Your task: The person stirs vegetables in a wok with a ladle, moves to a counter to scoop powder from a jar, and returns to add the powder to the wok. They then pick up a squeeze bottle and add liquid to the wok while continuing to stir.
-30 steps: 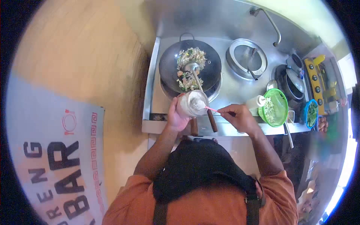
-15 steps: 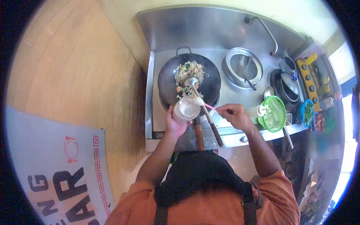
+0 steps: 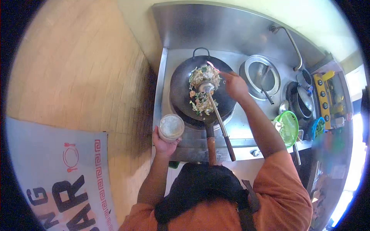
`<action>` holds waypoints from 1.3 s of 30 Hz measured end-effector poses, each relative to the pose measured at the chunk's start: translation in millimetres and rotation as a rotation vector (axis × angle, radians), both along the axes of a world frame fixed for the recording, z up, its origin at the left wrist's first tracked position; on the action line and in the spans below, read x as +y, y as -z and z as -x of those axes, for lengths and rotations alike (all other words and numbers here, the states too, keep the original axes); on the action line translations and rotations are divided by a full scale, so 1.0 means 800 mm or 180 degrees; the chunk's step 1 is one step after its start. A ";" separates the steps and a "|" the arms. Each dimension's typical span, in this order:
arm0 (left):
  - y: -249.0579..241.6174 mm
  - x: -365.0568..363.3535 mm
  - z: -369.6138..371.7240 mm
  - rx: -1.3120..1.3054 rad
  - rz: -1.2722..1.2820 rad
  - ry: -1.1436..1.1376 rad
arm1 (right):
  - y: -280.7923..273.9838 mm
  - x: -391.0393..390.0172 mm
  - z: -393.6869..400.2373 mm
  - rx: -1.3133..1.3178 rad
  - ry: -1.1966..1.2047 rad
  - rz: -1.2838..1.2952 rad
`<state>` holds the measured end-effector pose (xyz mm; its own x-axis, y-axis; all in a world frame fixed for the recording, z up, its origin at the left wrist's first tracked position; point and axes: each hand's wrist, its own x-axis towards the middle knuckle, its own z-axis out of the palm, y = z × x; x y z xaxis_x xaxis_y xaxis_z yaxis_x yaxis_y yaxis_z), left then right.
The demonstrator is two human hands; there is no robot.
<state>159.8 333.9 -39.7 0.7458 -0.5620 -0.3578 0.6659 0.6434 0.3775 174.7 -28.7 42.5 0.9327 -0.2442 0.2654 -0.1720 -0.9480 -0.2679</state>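
My left hand [image 3: 165, 144] holds a clear jar of white powder [image 3: 171, 127] at the front left corner of the steel stove. My right hand [image 3: 235, 85] reaches over the black wok [image 3: 181, 88] and pinches a small pink spoon [image 3: 213, 67], its tip above the fried noodles and vegetables [image 3: 203, 87]. A metal ladle with a wooden handle [image 3: 220, 123] rests in the wok, its bowl in the food and its handle sticking out toward me.
A steel pot ring with a utensil [image 3: 262, 77] sits right of the wok. Further right stand a lidded dark pot [image 3: 304, 101], a green strainer of noodles [image 3: 288, 128] and a blue basket of greens [image 3: 318, 128]. A bent tap [image 3: 293, 42] rises behind. Wooden floor lies left.
My right hand carried the pink spoon from the jar out over the food in the wok. My left hand drew the jar back and left, away from the wok.
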 end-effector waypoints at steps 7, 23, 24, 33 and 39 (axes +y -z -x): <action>-0.005 -0.030 -0.014 -0.0176 -0.0042 0.0184 | -0.151 0.134 0.128 0.0731 -0.1504 -0.0357; -0.027 -0.083 0.000 -0.0547 0.0295 0.0815 | -0.050 0.114 0.205 0.0451 -0.0288 -0.3035; -0.033 -0.085 0.001 -0.0559 0.0293 0.0848 | -0.053 0.115 0.209 0.0423 -0.0266 -0.3040; -0.050 -0.090 0.010 -0.0512 -0.0020 0.0750 | -0.099 0.139 0.201 0.0276 -0.0677 -0.0547; -0.058 -0.089 0.008 -0.0536 0.0100 0.0711 | -0.063 0.124 0.206 0.0064 -0.0531 -0.2738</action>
